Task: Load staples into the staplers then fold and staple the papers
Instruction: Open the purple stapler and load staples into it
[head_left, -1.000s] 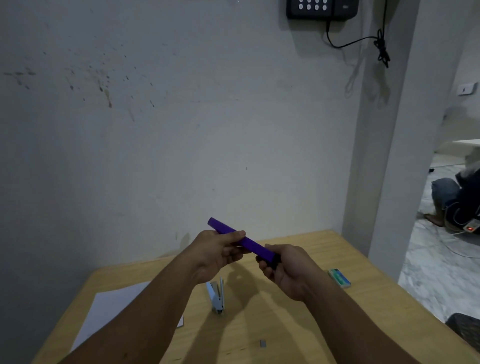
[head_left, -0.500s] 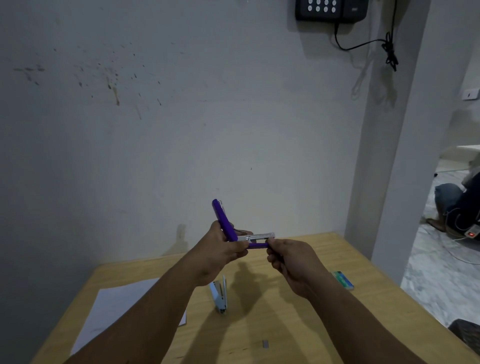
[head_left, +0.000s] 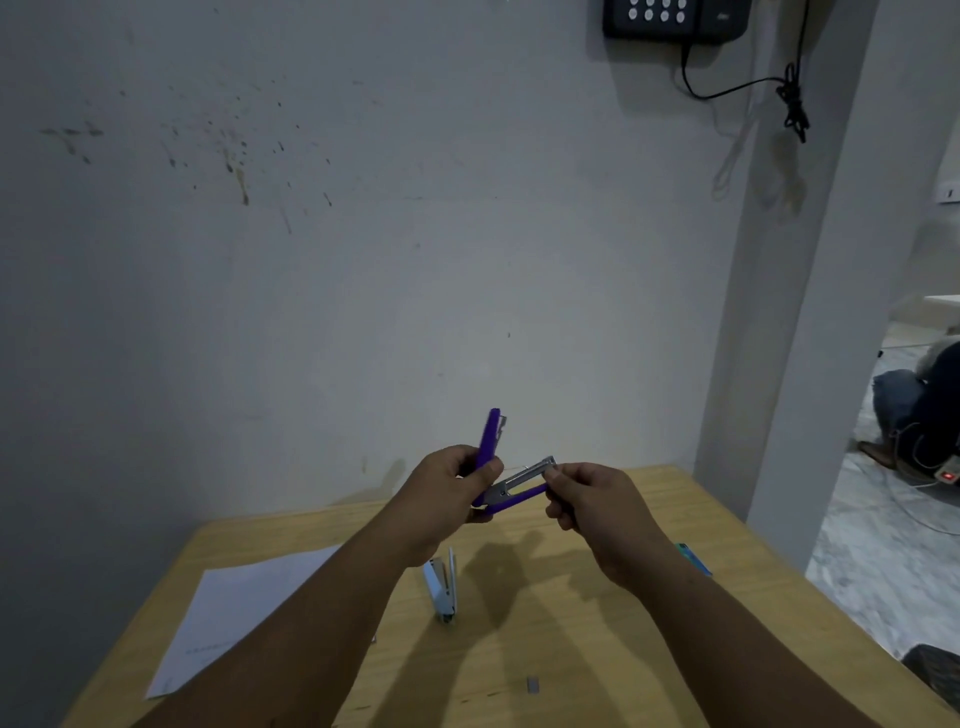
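Observation:
I hold a purple stapler (head_left: 489, 436) above the wooden table (head_left: 649, 613), swung open. My left hand (head_left: 451, 491) grips its hinge end, with the purple top arm pointing up. My right hand (head_left: 587, 501) pinches the front tip of the metal staple tray (head_left: 522, 480) and purple base. A light blue stapler (head_left: 442, 584) lies on the table below my hands. A white paper sheet (head_left: 228, 618) lies at the left, partly under my left forearm. A small strip of staples (head_left: 533, 685) sits near the table's front.
A teal staple box (head_left: 693, 558) lies at the table's right side, half hidden by my right arm. The table stands against a grey wall. A person sits on the floor (head_left: 919, 410) beyond the pillar at the right. A dark object (head_left: 935, 670) is by the table's right corner.
The purple stapler went from shut to swung open. Its top arm rose to nearly upright in my left hand. My right hand shifted from gripping the rear end to pinching the tray tip.

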